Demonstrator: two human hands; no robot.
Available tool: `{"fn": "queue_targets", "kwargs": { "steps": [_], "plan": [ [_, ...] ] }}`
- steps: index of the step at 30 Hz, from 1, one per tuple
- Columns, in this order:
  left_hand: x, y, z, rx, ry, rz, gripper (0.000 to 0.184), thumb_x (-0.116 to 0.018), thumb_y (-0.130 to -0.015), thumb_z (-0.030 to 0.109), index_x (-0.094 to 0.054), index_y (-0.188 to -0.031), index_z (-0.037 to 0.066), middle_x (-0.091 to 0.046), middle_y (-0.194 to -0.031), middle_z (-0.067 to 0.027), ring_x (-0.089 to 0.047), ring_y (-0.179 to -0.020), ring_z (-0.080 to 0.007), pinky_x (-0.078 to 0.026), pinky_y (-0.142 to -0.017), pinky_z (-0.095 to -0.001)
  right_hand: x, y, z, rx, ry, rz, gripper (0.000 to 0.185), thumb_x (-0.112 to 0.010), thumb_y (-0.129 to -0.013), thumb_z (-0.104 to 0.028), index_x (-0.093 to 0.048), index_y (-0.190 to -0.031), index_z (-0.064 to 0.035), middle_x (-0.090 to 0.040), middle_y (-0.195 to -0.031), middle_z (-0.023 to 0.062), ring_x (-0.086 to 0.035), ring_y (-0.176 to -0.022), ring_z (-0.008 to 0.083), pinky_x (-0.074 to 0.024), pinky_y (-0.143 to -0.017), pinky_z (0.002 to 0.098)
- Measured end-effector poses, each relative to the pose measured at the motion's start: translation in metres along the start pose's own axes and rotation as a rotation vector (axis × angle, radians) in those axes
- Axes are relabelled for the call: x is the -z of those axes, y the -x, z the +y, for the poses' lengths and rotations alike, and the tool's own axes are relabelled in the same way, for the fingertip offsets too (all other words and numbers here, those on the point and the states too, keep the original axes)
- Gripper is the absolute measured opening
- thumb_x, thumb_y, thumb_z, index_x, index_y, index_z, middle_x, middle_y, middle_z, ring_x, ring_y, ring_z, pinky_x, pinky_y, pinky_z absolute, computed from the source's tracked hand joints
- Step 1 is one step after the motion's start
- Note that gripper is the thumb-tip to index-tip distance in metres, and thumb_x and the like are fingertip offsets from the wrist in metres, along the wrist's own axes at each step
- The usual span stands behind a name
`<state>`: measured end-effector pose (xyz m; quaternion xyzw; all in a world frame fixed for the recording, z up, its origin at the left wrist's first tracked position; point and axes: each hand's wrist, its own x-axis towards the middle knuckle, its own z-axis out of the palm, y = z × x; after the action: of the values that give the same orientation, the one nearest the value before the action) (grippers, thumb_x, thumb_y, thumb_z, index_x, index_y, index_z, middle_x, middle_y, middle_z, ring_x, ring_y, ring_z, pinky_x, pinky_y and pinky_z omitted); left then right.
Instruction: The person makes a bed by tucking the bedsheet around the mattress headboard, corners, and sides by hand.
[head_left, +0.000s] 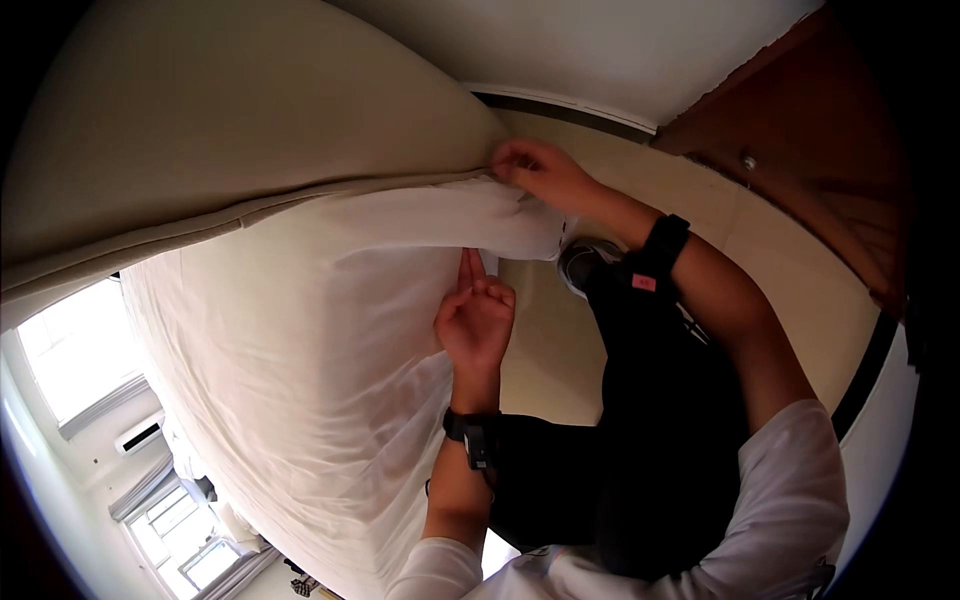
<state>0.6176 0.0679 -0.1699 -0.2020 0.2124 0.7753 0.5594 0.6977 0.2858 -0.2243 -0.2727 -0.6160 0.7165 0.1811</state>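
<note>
A white bed sheet (400, 310) hangs over the side of the bed and meets the beige headboard (260, 110). At the corner beside the headboard, my right hand (545, 175) has its fingers curled against the sheet's upper edge, pinching the cloth there. Lower down, my left hand (477, 322) is turned palm up; two fingers stretch out to the sheet's lower edge, with their tips at the fabric. Its other fingers are loosely bent, and nothing shows in the palm.
The tiled floor (545, 345) lies beside the bed, with my shoe (580, 265) near the sheet's corner. A brown wooden door (800, 150) stands at the upper right. Windows (80, 345) and an air conditioner (138, 434) are on the left.
</note>
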Motion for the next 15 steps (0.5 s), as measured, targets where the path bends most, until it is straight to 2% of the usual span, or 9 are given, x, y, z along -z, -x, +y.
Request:
{"fn": "queue_targets", "kwargs": {
  "steps": [1,3,4,6,7,9,13,15],
  "plan": [
    [-0.001,-0.001,-0.001,0.001,0.002,-0.002,0.063,-0.051,-0.077,0.001,-0.039,-0.139,0.006,-0.053,-0.132,-0.0021,-0.054,-0.090,-0.0164,-0.042,-0.086,-0.0309,-0.001,0.009,-0.015,0.000,0.003,0.000,0.030,-0.070,-0.080,-0.029,-0.064,-0.102,-0.0098,-0.061,-0.093,-0.0004,-0.053,-0.082,0.0116,-0.0432,-0.075,0.0285],
    [-0.003,-0.002,-0.003,-0.007,0.001,-0.021,0.061,-0.051,-0.077,0.002,-0.040,-0.137,0.006,-0.054,-0.130,-0.0042,-0.055,-0.091,-0.0164,-0.042,-0.087,-0.0311,-0.007,0.028,-0.039,0.227,0.142,-0.116,0.046,-0.074,-0.074,-0.031,-0.059,-0.113,-0.0116,-0.060,-0.106,0.0018,-0.052,-0.094,0.0177,-0.0425,-0.084,0.0330],
    [-0.003,-0.003,-0.004,-0.007,0.002,-0.023,0.061,-0.051,-0.077,0.002,-0.040,-0.137,0.006,-0.054,-0.130,-0.0042,-0.055,-0.091,-0.0164,-0.042,-0.087,-0.0311,-0.011,0.030,-0.041,0.228,0.144,-0.115,0.046,-0.074,-0.074,-0.031,-0.059,-0.113,-0.0116,-0.060,-0.106,0.0018,-0.052,-0.094,0.0177,-0.0425,-0.084,0.0330],
    [-0.001,-0.005,-0.004,-0.040,-0.022,0.012,0.062,-0.054,-0.076,0.003,-0.041,-0.137,0.005,-0.050,-0.132,-0.0020,-0.051,-0.089,-0.0142,-0.041,-0.085,-0.0292,-0.015,0.032,-0.044,0.318,0.312,-0.133,0.058,-0.078,-0.069,-0.034,-0.056,-0.118,-0.0112,-0.056,-0.117,0.0047,-0.049,-0.105,0.0242,-0.0402,-0.091,0.0367],
    [0.000,-0.006,-0.004,-0.038,-0.023,0.013,0.062,-0.054,-0.076,0.003,-0.041,-0.137,0.005,-0.050,-0.132,-0.0020,-0.051,-0.089,-0.0142,-0.041,-0.085,-0.0292,-0.014,0.032,-0.045,0.317,0.312,-0.130,0.058,-0.078,-0.069,-0.034,-0.056,-0.118,-0.0112,-0.056,-0.117,0.0047,-0.049,-0.105,0.0242,-0.0402,-0.091,0.0367],
    [-0.004,-0.005,-0.003,-0.040,-0.039,-0.007,0.062,-0.053,-0.076,0.004,-0.041,-0.137,0.005,-0.052,-0.129,-0.0033,-0.051,-0.089,-0.0141,-0.041,-0.085,-0.0293,-0.014,0.034,-0.049,0.373,0.347,-0.152,0.068,-0.081,-0.065,-0.035,-0.054,-0.121,-0.0101,-0.056,-0.118,0.0074,-0.048,-0.108,0.0301,-0.0400,-0.093,0.0412],
    [-0.013,-0.004,-0.007,-0.061,-0.091,0.011,0.062,-0.053,-0.077,0.005,-0.040,-0.138,0.005,-0.052,-0.130,-0.0031,-0.051,-0.089,-0.0143,-0.041,-0.084,-0.0294,-0.025,0.041,-0.051,0.425,0.362,-0.098,0.063,-0.079,-0.070,-0.031,-0.053,-0.123,-0.0078,-0.055,-0.119,0.0098,-0.047,-0.112,0.0321,-0.0391,-0.096,0.0426],
    [-0.008,-0.005,-0.005,-0.025,-0.070,-0.056,0.062,-0.052,-0.078,0.006,-0.039,-0.138,0.005,-0.050,-0.132,-0.0029,-0.051,-0.089,-0.0149,-0.041,-0.084,-0.0301,-0.030,0.027,-0.031,0.416,0.481,-0.047,0.047,-0.074,-0.078,-0.027,-0.059,-0.117,-0.0054,-0.061,-0.109,0.0118,-0.055,-0.103,0.0251,-0.0433,-0.090,0.0369]
  ]
}}
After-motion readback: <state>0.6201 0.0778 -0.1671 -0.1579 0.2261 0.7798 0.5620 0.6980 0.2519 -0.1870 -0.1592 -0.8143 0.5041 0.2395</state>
